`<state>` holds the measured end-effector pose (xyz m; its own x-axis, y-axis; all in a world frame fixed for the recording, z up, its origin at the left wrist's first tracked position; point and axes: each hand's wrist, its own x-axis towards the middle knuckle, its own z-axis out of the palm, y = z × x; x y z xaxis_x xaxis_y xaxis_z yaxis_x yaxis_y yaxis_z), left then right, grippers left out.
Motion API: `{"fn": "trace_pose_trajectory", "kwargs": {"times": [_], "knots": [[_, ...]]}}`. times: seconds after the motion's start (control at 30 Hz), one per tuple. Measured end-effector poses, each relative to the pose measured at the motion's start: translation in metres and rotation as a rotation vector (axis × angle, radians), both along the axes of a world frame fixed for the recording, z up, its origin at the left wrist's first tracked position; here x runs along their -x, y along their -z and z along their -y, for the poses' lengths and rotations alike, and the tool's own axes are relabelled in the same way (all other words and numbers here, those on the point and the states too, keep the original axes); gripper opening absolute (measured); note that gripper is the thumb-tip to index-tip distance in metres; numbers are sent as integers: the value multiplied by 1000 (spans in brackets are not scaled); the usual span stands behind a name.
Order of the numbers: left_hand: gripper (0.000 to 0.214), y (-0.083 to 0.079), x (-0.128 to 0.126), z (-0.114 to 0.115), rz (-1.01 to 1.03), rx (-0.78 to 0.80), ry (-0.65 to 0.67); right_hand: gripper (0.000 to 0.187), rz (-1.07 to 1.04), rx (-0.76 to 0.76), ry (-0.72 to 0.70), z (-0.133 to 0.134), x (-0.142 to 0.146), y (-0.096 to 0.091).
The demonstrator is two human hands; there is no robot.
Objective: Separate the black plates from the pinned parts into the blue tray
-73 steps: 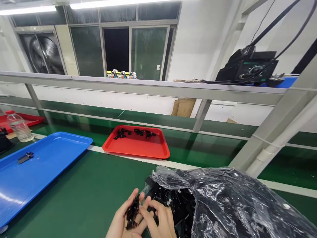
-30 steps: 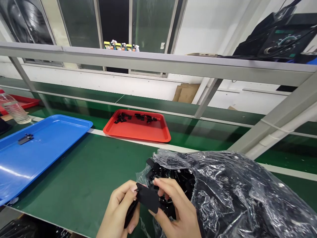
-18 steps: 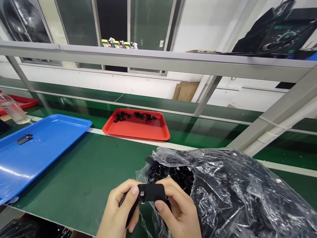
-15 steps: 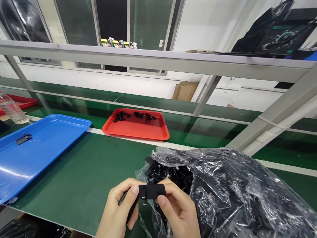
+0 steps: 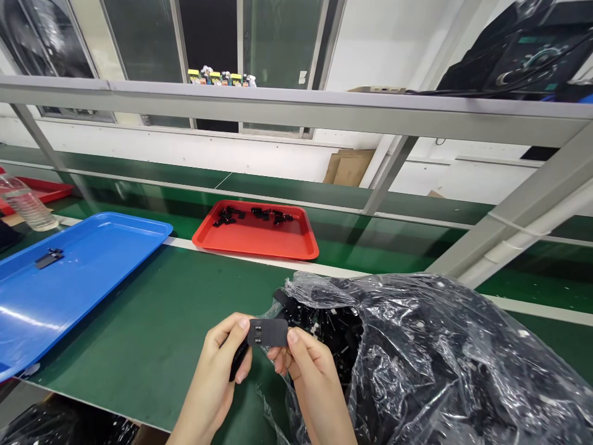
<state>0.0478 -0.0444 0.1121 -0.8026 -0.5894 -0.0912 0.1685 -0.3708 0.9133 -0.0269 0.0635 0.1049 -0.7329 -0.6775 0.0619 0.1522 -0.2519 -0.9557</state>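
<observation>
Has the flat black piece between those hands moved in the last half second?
Yes. Judged against the red tray, the flat black piece has shifted left and up in the view, closer to the tray's near edge.

- Black piece point(image 5: 269, 333): flat, rectangular, two small pale marks near its left end; long side roughly horizontal, broad face toward the viewer, pinched between left hand point(image 5: 221, 349) and right hand point(image 5: 309, 361).
- Dark item point(image 5: 239, 360): gripped within the left hand, partly hidden.
</observation>
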Motion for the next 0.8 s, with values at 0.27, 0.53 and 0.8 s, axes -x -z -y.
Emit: {"fn": "trace_pose_trajectory", "kwargs": {"times": [0.27, 0.53, 0.8], "knots": [[44, -1, -2, 2, -11, -12, 6, 53, 50, 19, 35, 3, -4, -7], [40, 5, -3, 3, -28, -49, -20, 52, 123, 38, 45, 10, -6, -1], [30, 19, -7, 99, -264, -555, -421, 44, 168, 60, 65, 6, 17, 23]]}}
